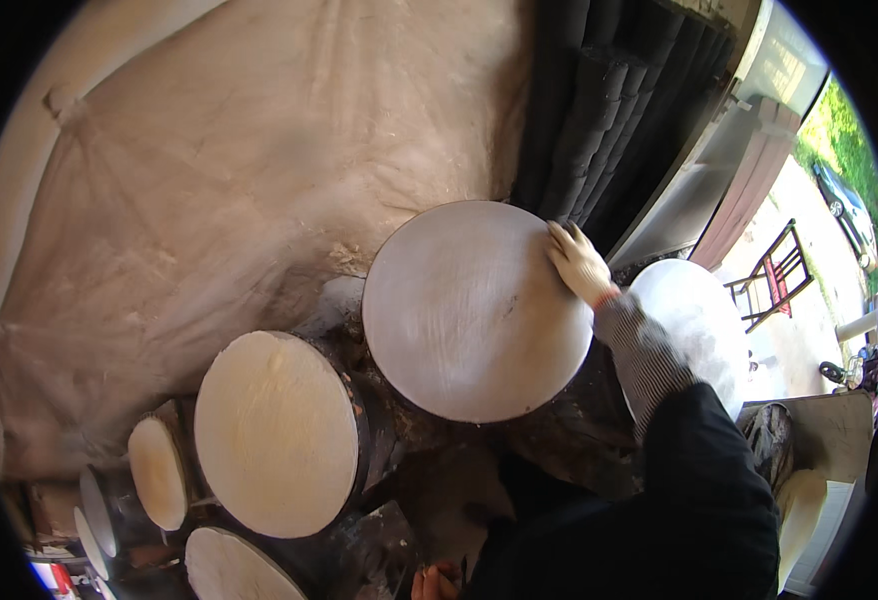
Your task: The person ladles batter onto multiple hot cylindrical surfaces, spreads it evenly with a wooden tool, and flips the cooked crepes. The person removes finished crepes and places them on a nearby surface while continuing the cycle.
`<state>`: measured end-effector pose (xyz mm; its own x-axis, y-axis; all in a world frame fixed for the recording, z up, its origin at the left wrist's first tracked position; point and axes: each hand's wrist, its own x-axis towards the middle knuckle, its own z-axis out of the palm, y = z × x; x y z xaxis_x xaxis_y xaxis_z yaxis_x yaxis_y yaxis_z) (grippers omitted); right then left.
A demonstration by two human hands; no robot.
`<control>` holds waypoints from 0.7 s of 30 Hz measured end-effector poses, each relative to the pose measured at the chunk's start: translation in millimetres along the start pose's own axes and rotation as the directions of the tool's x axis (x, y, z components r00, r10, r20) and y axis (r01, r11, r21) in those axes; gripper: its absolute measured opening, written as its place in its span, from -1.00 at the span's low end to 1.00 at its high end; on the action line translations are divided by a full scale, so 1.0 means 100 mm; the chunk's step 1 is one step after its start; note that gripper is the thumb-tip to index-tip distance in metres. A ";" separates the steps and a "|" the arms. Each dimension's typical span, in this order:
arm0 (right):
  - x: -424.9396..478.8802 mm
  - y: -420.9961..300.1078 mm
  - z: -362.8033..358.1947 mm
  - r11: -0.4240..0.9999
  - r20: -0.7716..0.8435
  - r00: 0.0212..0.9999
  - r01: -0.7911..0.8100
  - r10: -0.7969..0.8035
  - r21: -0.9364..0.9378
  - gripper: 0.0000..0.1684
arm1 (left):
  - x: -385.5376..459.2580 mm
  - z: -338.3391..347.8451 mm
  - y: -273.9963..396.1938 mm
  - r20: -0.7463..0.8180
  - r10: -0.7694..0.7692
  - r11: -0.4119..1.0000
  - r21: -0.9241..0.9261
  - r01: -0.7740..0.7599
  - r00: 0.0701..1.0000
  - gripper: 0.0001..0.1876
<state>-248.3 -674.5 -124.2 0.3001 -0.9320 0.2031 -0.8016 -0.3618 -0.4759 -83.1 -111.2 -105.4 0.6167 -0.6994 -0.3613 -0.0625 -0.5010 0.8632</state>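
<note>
A white work glove covers my right hand (579, 262), which lies flat near the upper right rim of a large round disc (476, 311). Nothing is gripped in it. The disc has a smooth, pale grey face with faint streaks and a small dark mark; its material cannot be told. A ribbed grey cuff (645, 352) covers that forearm. Low in the picture, close to my dark clothing, only a few curled fingers of my left hand (433, 581) show. A thin dark thing is beside them; whether they hold it is unclear.
Left of the disc stand a cream round block (277, 435), a smaller one (157, 472) and another round piece (240, 566). A whitish disc (690, 330) stands right, beyond my forearm. Brown sheeting (259, 165) and dark padded rolls (596, 127) hang behind. A folding chair (776, 277) stands outside.
</note>
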 end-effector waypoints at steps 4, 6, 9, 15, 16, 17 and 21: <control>-1.45 -0.39 -0.24 0.973 -0.030 0.984 0.168 -0.175 -0.156 -0.40 | 0.19 -0.24 0.33 0.282 -0.275 0.855 -0.366 0.368 0.919 -0.62; -2.00 -0.87 -0.34 0.911 0.105 0.928 0.371 -0.357 -0.183 -0.40 | 0.15 -0.29 0.33 0.266 -0.292 0.828 -0.410 0.382 0.919 -0.62; -2.16 -1.38 -0.14 0.677 0.310 0.643 0.736 -0.700 -0.001 -0.52 | 0.09 -0.29 0.38 0.167 -0.308 0.810 -0.470 0.350 0.937 -0.61; -1.01 -2.46 0.54 0.649 0.492 0.520 0.749 -0.699 0.131 -0.53 | -0.01 -0.35 0.09 0.243 -0.401 0.759 -0.452 0.469 0.883 -0.62; -0.67 -2.53 0.74 0.645 0.489 0.540 0.761 -0.685 0.063 -0.53 | -0.01 -0.34 0.13 0.252 -0.432 0.753 -0.428 0.500 0.866 -0.62; -0.33 -2.53 0.89 0.645 0.489 0.566 0.764 -0.664 -0.010 -0.52 | -0.04 -0.28 0.17 0.119 -0.380 0.871 -0.288 0.398 0.917 -0.64; 0.92 -2.35 0.86 0.925 0.518 0.841 0.307 -0.155 -0.222 -0.48 | -0.31 0.18 0.16 -0.316 -0.096 0.990 0.066 0.123 0.944 -0.72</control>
<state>12.2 -677.4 -67.3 0.6444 -0.7383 -0.1991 -0.7645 -0.6165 -0.1881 -117.8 -106.3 -87.0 0.8360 -0.4508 -0.3129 -0.0377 -0.6160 0.7868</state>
